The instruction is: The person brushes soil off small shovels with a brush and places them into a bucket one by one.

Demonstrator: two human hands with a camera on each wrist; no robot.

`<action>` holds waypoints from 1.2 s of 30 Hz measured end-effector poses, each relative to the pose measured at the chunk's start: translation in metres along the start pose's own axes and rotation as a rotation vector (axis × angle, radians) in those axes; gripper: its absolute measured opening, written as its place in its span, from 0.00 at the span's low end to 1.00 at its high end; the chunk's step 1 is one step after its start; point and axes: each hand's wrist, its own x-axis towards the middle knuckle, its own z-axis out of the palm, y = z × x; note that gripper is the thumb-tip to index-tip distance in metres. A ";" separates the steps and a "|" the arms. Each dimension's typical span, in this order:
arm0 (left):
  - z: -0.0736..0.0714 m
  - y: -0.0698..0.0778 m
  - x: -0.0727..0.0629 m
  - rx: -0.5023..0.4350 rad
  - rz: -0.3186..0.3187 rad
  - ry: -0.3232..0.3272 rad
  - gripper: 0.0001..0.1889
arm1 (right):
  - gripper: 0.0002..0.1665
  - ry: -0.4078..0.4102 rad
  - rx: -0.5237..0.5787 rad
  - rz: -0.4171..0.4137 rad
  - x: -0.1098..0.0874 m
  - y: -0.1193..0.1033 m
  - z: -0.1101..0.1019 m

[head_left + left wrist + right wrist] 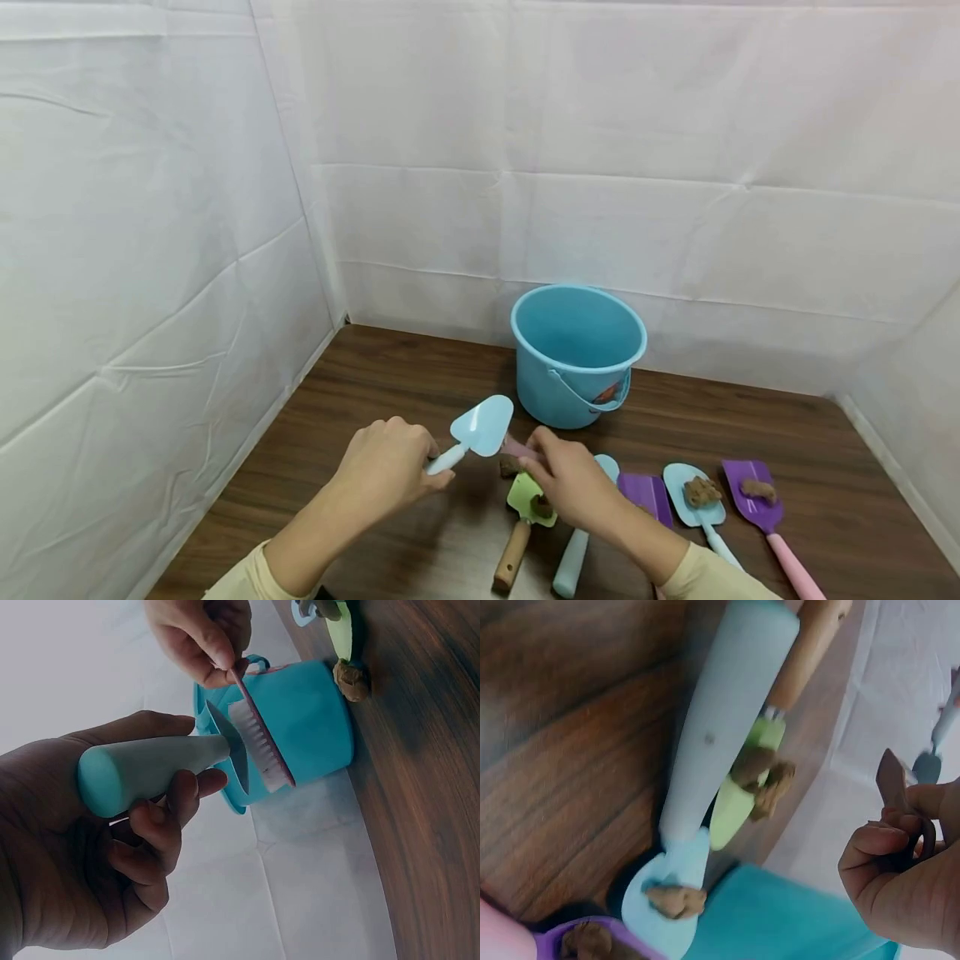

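My left hand (390,467) grips the pale handle of a light blue trowel (482,425), its blade raised above the tabletop. My right hand (566,475) pinches the handle of a pink brush (522,450). White bristles (251,735) on that brush face the trowel blade in the left wrist view; whether they touch it I cannot tell. Below the hands lies a green trowel (517,492) with a wooden handle and brown lumps on and beside it. Just right of it rests a scoop with a thick pale blue handle (572,562), bearing a brown lump in the right wrist view.
A blue bucket (577,400) stands behind the hands near the white cloth wall (420,208). To the right lie a purple scoop (648,493) partly under my forearm, a light blue scoop (678,479) and another purple scoop (742,473), the last two with brown lumps.
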 end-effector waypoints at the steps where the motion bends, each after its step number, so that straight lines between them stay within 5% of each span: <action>1: 0.000 0.000 0.000 -0.005 0.000 -0.001 0.14 | 0.05 0.020 0.006 0.018 0.001 0.003 -0.002; 6: 0.001 0.000 -0.001 -0.016 0.001 -0.007 0.14 | 0.05 0.095 0.009 0.082 0.004 0.015 -0.014; 13: 0.003 -0.002 -0.002 -0.035 0.001 -0.020 0.12 | 0.08 0.104 0.004 0.135 0.001 0.026 -0.022; 20: 0.008 -0.013 0.000 -0.017 -0.066 -0.033 0.16 | 0.07 0.097 -0.002 0.160 -0.006 0.029 -0.027; 36: 0.049 -0.043 0.018 0.078 -0.166 -0.170 0.21 | 0.04 0.078 0.079 0.183 -0.029 0.031 -0.035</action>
